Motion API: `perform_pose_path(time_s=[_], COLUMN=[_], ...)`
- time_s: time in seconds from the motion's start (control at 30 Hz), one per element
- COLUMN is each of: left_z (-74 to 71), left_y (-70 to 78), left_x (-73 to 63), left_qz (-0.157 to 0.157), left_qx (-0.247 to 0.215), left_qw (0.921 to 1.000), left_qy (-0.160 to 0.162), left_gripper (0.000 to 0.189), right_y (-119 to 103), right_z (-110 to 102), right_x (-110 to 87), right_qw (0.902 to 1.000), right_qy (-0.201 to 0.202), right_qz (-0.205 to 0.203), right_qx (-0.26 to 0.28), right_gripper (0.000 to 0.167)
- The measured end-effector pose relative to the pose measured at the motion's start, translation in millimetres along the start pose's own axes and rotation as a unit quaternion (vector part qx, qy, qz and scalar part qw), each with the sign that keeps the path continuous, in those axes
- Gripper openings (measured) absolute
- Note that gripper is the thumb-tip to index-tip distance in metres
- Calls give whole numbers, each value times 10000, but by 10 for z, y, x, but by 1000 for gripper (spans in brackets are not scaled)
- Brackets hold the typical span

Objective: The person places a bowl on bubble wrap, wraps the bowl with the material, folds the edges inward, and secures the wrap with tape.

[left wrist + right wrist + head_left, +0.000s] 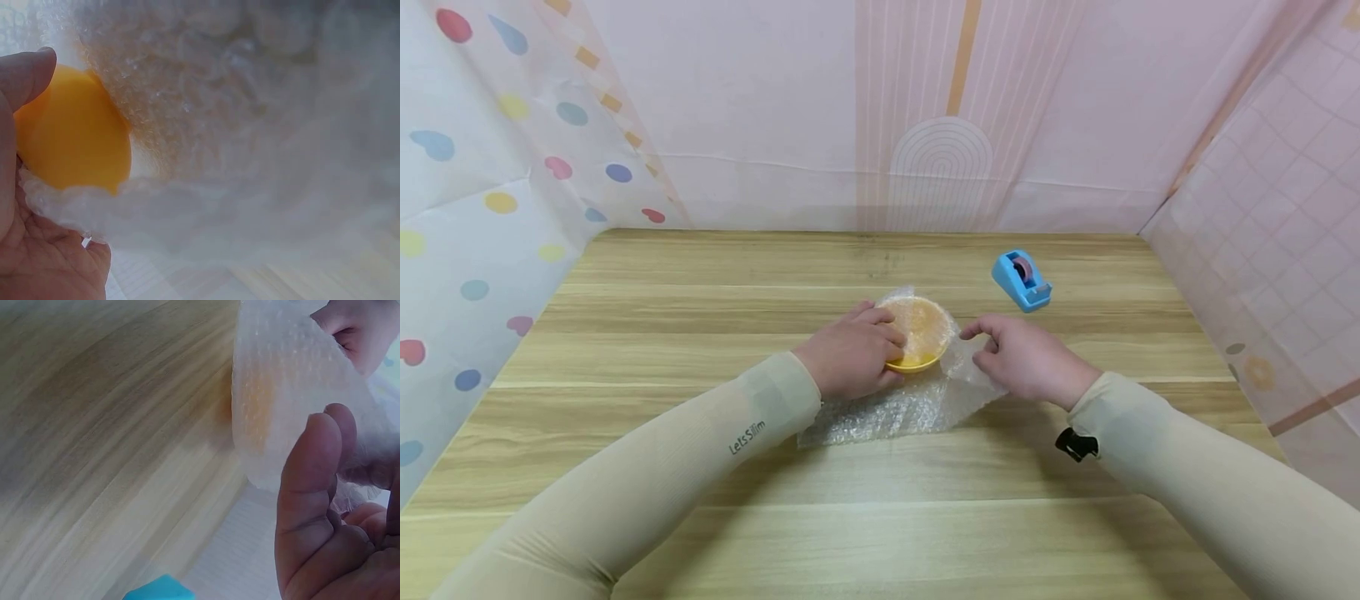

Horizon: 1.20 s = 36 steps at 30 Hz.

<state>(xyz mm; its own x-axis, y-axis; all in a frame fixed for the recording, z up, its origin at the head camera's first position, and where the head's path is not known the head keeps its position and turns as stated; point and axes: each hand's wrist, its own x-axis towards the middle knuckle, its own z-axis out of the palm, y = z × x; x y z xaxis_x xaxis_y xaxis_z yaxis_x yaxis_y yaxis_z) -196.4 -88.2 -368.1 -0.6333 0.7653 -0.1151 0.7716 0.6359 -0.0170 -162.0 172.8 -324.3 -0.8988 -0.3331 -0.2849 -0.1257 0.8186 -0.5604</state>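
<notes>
A round yellow bowl stands mid-table, with clear bubble wrap under it and folded partly over its top. My left hand grips the bowl's left side, fingers over the wrapped top. In the left wrist view the thumb lies against the bare yellow side of the bowl, and wrap covers much of the picture. On the right, my right hand pinches the loose end of the bubble wrap beside the bowl. The right wrist view shows the raised wrap, with the bowl's colour showing through.
A blue tape dispenser with a pink roll stands behind my right hand. The wood-grain table meets patterned cloth walls at the back and both sides.
</notes>
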Motion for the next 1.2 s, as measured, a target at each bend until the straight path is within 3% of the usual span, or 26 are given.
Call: perform_pose_path(time_s=[0.33,0.83,1.2], left_z=[5,-3,-8], left_y=[9,23,37], left_x=[8,4,12], left_qz=[-21,-19,-37], left_qx=[-44,-73,-89], left_qw=[10000,10000,9999], left_qy=[-49,-45,-111], left_gripper=[35,35,37], right_y=[-26,-75,-133], right_z=[-13,-17,-29], right_x=[25,99,172], right_qw=[9994,9990,9948], right_qy=[208,352,79], right_qz=[-165,-240,67], right_qx=[206,98,1016], right_gripper=[23,20,31])
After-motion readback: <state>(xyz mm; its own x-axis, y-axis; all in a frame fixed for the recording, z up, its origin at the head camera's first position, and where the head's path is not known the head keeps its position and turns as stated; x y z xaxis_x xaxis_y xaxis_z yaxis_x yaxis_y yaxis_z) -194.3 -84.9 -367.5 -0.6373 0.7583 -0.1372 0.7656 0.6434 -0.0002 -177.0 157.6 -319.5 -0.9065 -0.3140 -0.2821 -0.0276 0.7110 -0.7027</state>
